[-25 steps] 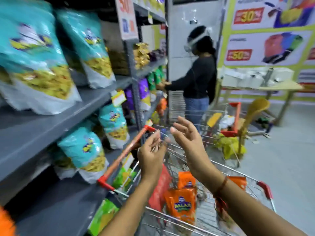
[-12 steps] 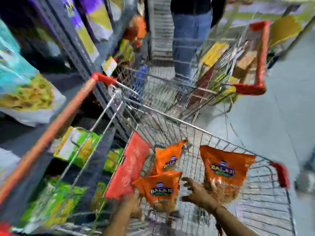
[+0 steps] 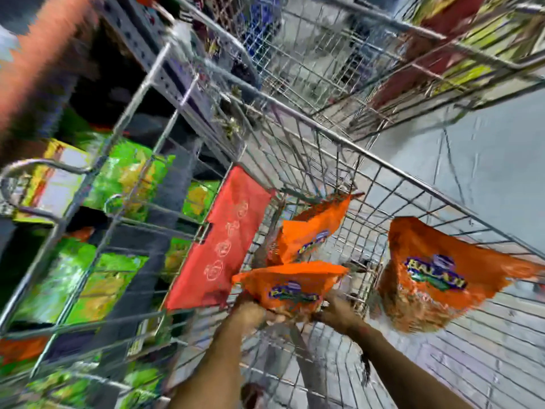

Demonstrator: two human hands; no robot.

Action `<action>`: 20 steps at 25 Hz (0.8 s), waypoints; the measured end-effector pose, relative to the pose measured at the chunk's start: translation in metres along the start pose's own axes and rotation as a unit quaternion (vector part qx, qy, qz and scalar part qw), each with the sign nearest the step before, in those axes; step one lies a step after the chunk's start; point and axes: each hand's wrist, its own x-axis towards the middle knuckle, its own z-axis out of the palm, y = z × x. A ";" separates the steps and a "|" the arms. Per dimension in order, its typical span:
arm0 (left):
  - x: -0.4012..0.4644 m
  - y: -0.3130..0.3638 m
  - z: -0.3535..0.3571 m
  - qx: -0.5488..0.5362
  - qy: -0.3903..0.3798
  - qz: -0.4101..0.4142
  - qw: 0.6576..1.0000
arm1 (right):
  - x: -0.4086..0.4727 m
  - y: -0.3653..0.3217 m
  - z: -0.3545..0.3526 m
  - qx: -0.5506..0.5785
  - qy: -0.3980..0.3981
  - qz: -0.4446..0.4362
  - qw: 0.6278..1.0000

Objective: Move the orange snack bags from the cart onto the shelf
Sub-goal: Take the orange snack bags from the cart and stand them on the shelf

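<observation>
Hands, left hand (image 3: 250,315) and right hand (image 3: 336,314), grip nearest orange bag (image 3: 292,286) from below.

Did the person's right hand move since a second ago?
Yes. The right hand has dropped from above the cart's rim down inside the basket, now under the nearest orange snack bag.

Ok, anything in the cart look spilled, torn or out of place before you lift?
Nothing stands out. Three orange snack bags sit in the cart: the near bag held at its base by the left hand and right hand, one behind, one at right. All look sealed, though blur hides detail.
</observation>
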 end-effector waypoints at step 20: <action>-0.514 0.069 -0.127 -0.154 0.353 0.634 0.671 | -0.354 -0.364 0.045 0.202 0.120 -0.598 0.766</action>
